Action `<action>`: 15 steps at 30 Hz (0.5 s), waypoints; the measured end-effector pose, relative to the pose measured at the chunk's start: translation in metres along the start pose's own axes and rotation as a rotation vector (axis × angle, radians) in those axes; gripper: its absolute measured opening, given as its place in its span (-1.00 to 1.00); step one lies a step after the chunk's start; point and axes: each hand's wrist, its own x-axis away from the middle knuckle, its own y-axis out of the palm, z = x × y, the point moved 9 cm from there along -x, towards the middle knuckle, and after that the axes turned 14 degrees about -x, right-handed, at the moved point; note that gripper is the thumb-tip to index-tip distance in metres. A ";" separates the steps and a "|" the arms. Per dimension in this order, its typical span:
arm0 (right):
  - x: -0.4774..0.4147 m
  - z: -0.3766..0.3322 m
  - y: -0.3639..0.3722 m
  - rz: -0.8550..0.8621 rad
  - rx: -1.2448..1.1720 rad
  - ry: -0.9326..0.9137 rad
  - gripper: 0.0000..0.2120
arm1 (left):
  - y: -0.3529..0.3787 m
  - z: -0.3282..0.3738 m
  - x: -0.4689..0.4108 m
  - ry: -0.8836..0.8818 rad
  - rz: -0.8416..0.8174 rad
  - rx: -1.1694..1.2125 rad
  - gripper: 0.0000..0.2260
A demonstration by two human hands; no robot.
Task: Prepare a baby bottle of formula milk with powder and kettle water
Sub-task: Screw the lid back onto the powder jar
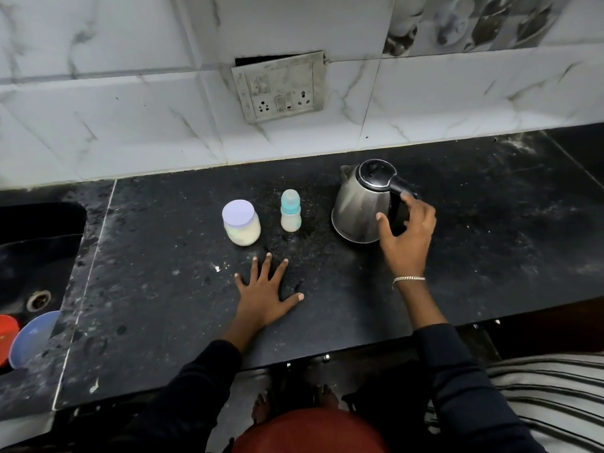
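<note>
Hovering at the black handle (397,188) of the steel kettle (356,207), right of centre in the frame, the right hand (408,237) has its thumb toward the kettle's body and its fingers arched over the handle's outer side. The fingers are spread and not closed, so it grips nothing. The left hand (264,295) lies flat and spread on the dark counter (163,289), just below centre, holding nothing. Above it stand the baby bottle (290,212), upright with its teal collar and cap on, and to its left the powder jar (242,223), lid shut; the two are near but apart, with the kettle well to the bottle's right. By my judgement the task is at its start: the kettle is about to be taken up, while bottle and jar are unopened. Next the right hand needs to wrap firmly round the handle, and the bottle's top must come off before water can be poured
</note>
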 end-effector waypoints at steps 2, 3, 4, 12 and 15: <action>-0.008 0.010 -0.010 0.039 -0.010 0.056 -0.42 | 0.004 0.003 -0.002 -0.011 -0.011 -0.022 -0.08; -0.013 0.018 -0.013 0.044 -0.037 0.095 -0.39 | 0.006 0.003 -0.003 -0.018 -0.009 -0.028 -0.08; -0.017 0.026 -0.015 0.045 -0.069 0.141 -0.37 | 0.007 0.004 -0.003 -0.026 -0.003 -0.029 -0.07; -0.044 0.089 -0.012 0.001 -0.323 0.452 -0.71 | 0.006 0.006 -0.004 -0.051 0.039 -0.009 -0.09; -0.052 0.113 0.002 -0.121 -0.478 0.568 -0.81 | 0.007 0.005 -0.006 -0.079 0.023 -0.004 -0.07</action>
